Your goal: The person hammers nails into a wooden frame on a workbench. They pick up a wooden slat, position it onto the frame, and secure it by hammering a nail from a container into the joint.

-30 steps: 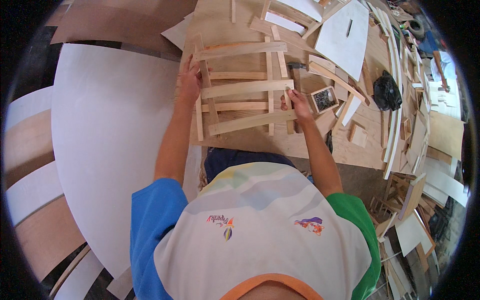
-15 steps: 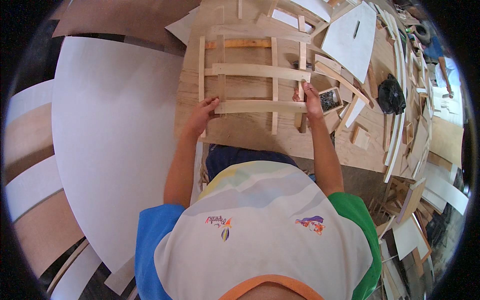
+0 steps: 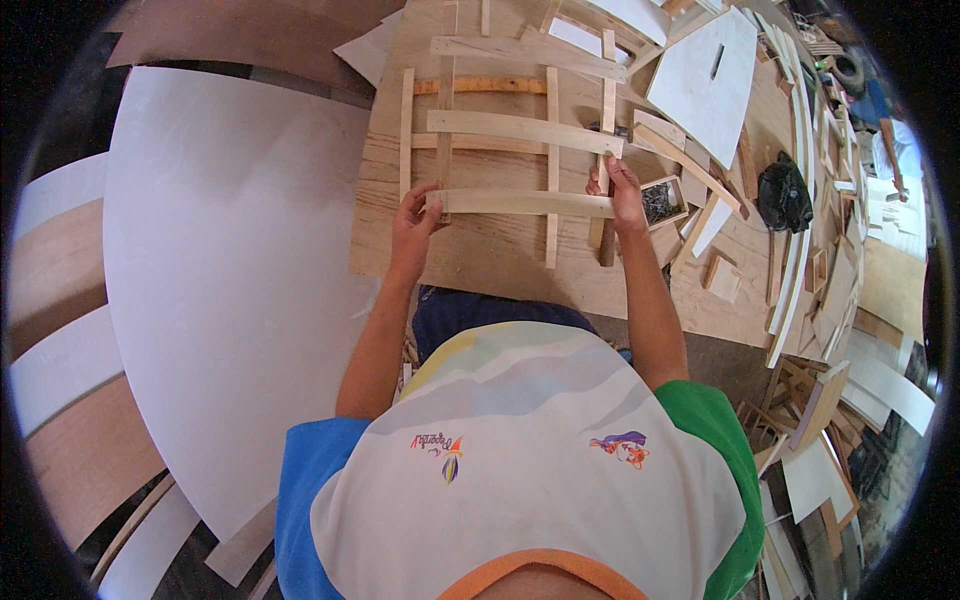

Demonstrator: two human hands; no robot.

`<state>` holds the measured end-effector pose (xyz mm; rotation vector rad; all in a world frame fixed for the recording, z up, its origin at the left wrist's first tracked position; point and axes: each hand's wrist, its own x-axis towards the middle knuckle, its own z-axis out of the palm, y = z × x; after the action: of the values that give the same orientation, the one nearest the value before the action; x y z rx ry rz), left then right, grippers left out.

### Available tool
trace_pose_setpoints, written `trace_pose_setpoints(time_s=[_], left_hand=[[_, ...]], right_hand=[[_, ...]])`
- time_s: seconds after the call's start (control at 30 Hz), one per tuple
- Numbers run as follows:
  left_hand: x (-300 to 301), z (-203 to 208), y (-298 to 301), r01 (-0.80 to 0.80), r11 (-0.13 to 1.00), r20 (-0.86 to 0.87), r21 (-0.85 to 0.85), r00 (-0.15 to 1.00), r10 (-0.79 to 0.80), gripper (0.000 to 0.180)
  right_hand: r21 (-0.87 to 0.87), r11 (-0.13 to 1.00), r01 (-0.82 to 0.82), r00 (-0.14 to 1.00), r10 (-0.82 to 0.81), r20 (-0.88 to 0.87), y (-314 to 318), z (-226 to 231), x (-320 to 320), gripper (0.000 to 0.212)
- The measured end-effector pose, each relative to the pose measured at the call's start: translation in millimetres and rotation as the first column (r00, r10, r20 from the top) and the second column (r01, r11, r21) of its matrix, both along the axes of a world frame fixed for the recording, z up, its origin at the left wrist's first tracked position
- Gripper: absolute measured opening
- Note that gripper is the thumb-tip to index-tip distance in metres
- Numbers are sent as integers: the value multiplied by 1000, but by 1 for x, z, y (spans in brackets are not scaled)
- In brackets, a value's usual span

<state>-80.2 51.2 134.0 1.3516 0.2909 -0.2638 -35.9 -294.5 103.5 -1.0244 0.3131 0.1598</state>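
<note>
A wooden slatted frame (image 3: 520,129) of pale crosspieces nailed to two side rails is held by its near corners, over the workbench. My left hand (image 3: 414,222) is closed on the left end of its nearest slat, thumb and fingers at the corner. My right hand (image 3: 625,198) grips the right end near the right rail, fingers partly hidden behind the wood. Beneath and slightly left lies a second wooden frame (image 3: 552,240), its rails and an orange-toned crosspiece (image 3: 490,86) showing between the slats of the held one.
The plywood workbench (image 3: 480,262) carries a small box of nails (image 3: 660,202), a black plastic bag (image 3: 783,192), wood offcuts (image 3: 722,276) and a white panel with a slot (image 3: 705,85). A large white sheet (image 3: 230,260) stands at my left. Long strips (image 3: 793,280) run along the right side.
The held frame's left side has shifted a little away from me, with my left hand moving along with it. More of the lower frame's middle crosspiece shows. My right hand has barely moved.
</note>
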Motion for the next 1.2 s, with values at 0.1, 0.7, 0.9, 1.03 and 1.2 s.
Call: trace_pose_setpoints(time_s=[0.1,0.7,0.9,1.03,1.2], left_hand=[[-3,-8,3,44,996,131,81,990,-54,44],[-10,-16,-5,17,1000,16,8,1000,-17,55],[-13,-6,-12,-101,995,-2,-13,995,101,48],[-16,-3,-13,-111,993,-24,39,993,112,49],[-18,0,-14,-89,996,-16,30,996,90,49]], right_hand=[[15,1000,-12,1000,12,3,0,0,1,26],[27,998,56,998,-57,27,-5,1,7,22],[49,998,46,998,-48,38,-4,-1,11,23],[45,997,55,998,-55,12,-4,2,11,23],[67,997,30,999,-31,18,-5,1,14,22]])
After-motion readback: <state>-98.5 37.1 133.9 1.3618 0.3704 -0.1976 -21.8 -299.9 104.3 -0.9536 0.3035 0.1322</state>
